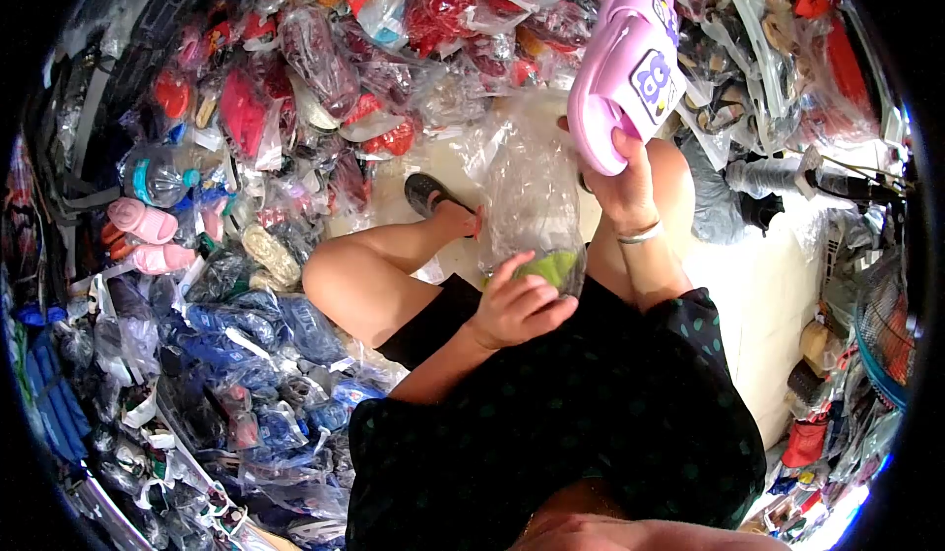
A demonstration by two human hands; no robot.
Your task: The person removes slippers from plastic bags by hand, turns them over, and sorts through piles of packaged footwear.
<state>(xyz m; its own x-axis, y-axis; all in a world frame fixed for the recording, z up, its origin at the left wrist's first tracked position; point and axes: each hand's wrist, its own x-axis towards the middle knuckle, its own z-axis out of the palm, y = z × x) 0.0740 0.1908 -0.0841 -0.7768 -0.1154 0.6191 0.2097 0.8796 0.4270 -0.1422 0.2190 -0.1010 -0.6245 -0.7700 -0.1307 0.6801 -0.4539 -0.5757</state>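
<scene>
My right hand [628, 192] grips a pair of pink slippers [605, 68] by the near end, holding them up at the upper right. Purple cartoon patches decorate their straps. Lower and to the left, my left hand [522, 303] has its fingers closed on the near end of a clear plastic bag [532, 182]. The bag stretches away from me between my knees, and something green [557, 269] shows at its near end beside my fingers; I cannot tell what it is. The bag's far end lies below and left of the slippers.
Bagged shoes are heaped on the left and ahead, including red ones [384, 132] and pale pink slippers [148, 221]. A water bottle [162, 177] lies among them. At right are a wrapped roll [773, 175] and a fan [886, 329]. Pale floor [763, 324] shows at right.
</scene>
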